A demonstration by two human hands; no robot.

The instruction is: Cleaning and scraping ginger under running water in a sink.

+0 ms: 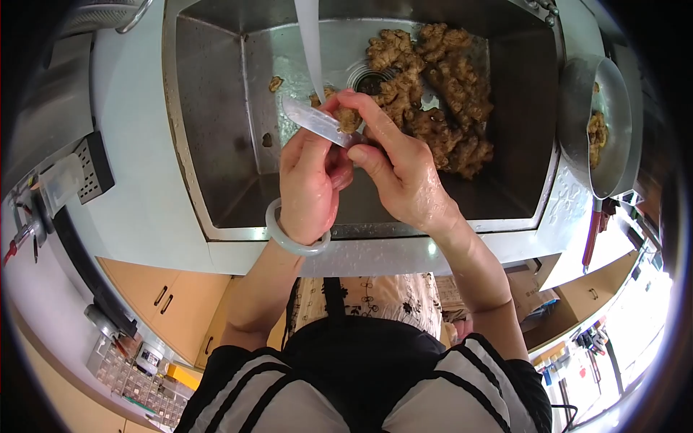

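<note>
Over a stainless steel sink (pixel 211 108), my left hand (pixel 311 181) and my right hand (pixel 406 165) meet near the middle. A small piece of ginger root (pixel 348 119) is held between them. The blade of a knife (pixel 314 122) points up and left beside it; its handle is hidden, apparently in my right hand's fingers. Water (pixel 310 48) streams down just behind the blade. A large heap of knobbly ginger roots (pixel 455 92) lies in the sink to the right, beside the drain (pixel 369 83). My left wrist wears a pale bangle (pixel 279 238).
On the right counter a metal pan (pixel 576 130) with a red handle holds some ginger pieces (pixel 597 138). A metal strainer (pixel 103 16) stands at the upper left. Small ginger scraps (pixel 275 84) lie in the sink's left part. The sink's front rim (pixel 379 230) runs beneath my wrists.
</note>
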